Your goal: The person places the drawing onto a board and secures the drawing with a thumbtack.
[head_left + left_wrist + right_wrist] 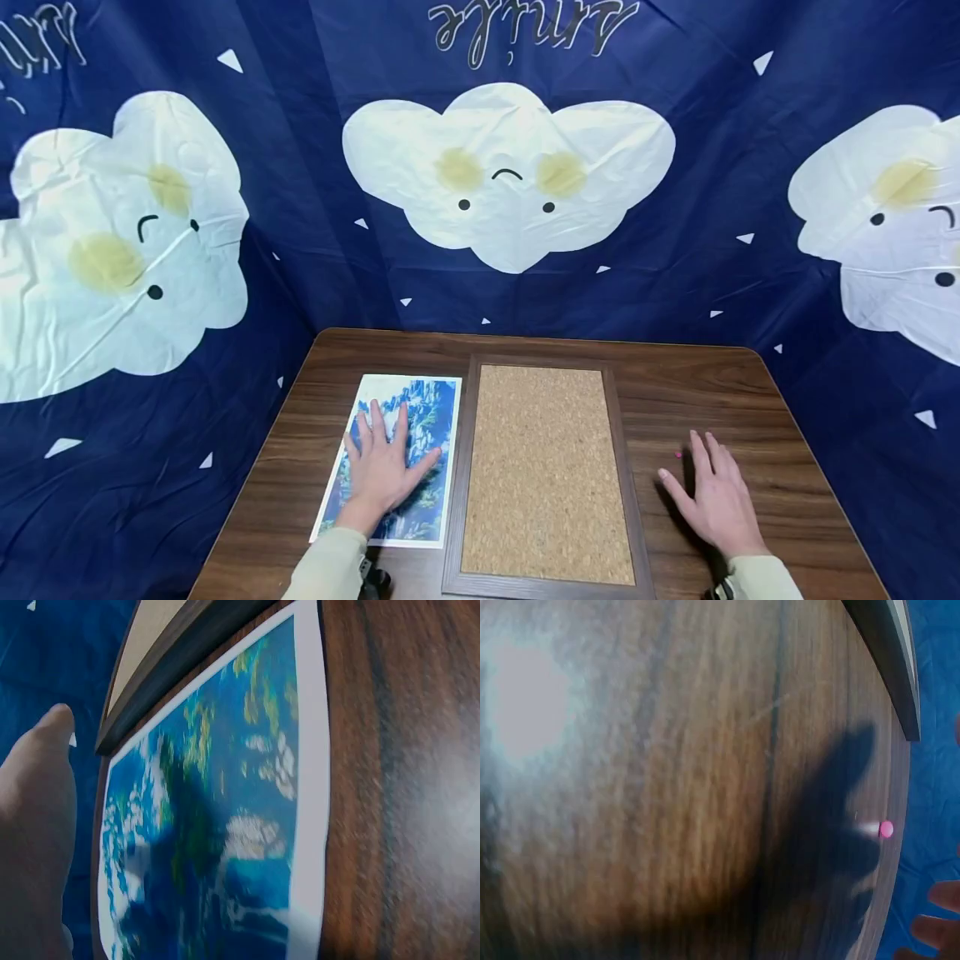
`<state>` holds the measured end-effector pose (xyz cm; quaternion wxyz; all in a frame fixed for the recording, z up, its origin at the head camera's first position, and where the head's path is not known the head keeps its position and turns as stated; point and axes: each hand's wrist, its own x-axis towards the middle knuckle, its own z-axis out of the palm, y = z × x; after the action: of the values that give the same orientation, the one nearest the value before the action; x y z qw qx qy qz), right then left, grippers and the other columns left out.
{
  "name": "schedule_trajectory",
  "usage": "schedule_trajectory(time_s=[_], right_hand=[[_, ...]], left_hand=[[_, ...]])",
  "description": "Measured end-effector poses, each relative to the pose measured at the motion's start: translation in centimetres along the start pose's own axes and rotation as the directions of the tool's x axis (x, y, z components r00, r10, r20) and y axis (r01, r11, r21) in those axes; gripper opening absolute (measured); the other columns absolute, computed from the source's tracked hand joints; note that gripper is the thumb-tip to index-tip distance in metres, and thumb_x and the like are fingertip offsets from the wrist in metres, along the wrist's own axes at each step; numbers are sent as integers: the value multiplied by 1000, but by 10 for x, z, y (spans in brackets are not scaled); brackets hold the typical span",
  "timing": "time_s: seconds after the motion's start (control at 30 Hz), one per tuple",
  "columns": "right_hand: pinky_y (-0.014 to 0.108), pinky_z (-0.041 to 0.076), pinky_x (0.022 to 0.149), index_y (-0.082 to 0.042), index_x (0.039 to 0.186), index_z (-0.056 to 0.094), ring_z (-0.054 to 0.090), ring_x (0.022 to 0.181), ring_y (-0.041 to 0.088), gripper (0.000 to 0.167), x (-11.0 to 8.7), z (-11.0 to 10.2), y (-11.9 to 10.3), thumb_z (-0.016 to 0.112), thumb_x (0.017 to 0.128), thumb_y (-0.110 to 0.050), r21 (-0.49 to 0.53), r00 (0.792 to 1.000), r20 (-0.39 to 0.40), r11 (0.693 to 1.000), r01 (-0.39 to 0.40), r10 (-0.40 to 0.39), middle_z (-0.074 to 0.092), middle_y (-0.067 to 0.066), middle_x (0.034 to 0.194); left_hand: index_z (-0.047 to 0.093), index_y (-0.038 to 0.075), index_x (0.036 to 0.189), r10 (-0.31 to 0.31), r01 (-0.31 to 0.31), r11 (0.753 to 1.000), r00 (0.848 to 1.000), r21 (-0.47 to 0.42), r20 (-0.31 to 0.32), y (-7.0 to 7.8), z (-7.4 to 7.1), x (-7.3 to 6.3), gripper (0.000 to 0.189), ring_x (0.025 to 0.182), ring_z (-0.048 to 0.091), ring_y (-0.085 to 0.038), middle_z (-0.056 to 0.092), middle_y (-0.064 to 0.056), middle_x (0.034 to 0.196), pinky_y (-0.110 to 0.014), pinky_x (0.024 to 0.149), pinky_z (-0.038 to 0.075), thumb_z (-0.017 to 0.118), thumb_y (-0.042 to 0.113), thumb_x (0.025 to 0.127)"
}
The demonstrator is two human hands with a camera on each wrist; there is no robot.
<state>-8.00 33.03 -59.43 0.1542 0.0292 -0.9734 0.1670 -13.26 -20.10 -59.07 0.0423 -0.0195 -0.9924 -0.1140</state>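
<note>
My left hand (381, 471) is spread above a printed picture (431, 512) of blue mountains and a waterfall with a white border, covering its middle; in the left wrist view its thumb (37, 817) shows beside the picture (247, 802). To the right of the print lies a cork board (547, 475) in a brown frame. My right hand (720, 504) hovers over the tabletop right of the board, fingers extended and holding nothing, its shadow below. A small pink pin (886, 829) lies on the table just left of its fingertips.
The dark wood table (292, 450) bears the print and the board side by side. Blue fabric (517, 300) with white clouds hangs around its back and both sides. Part of the board's frame (892, 667) rises at the edge of the right wrist view.
</note>
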Motion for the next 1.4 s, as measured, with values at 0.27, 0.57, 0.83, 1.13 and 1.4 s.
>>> schedule_trajectory(time_s=[0.27,0.57,0.83,1.13,1.4], right_hand=[[73,43,93,12,146,45,48,118,64,70,-2,-2,10,72,99,-32,52,998,10,996,-66,65,51,42,134],[69,47,88,10,129,62,57,109,57,43,1,6,16,76,94,-11,101,998,-50,994,-36,41,63,37,120],[67,48,88,11,123,65,60,106,56,40,5,8,16,79,90,-6,97,996,-85,995,-14,22,66,35,115],[64,47,90,10,119,68,61,106,54,34,12,10,22,80,89,-3,94,996,-86,995,18,-10,68,32,112],[61,49,87,5,109,74,65,100,49,24,17,15,26,82,86,2,103,992,-114,993,63,-51,71,23,103]], left_hand=[[23,5,167,-132,134,991,987,-6,92,-15,-3,-9,101,150,8,-67,4,-44,165,-85,112,12,47,76,98],[12,-6,164,-371,379,925,893,17,255,-24,-12,-15,102,147,6,-71,0,-51,159,-82,114,17,53,62,101],[21,-10,160,-391,390,919,895,49,214,-28,-18,-12,99,142,27,-70,22,-52,154,-76,106,38,60,57,99],[27,-10,158,-406,401,914,894,68,188,-27,-23,-5,101,121,48,-67,42,-49,137,-73,91,48,69,57,95],[28,-7,158,-456,465,885,863,9,217,-32,-24,-1,108,122,41,-67,39,-50,130,-75,89,46,76,59,89]])
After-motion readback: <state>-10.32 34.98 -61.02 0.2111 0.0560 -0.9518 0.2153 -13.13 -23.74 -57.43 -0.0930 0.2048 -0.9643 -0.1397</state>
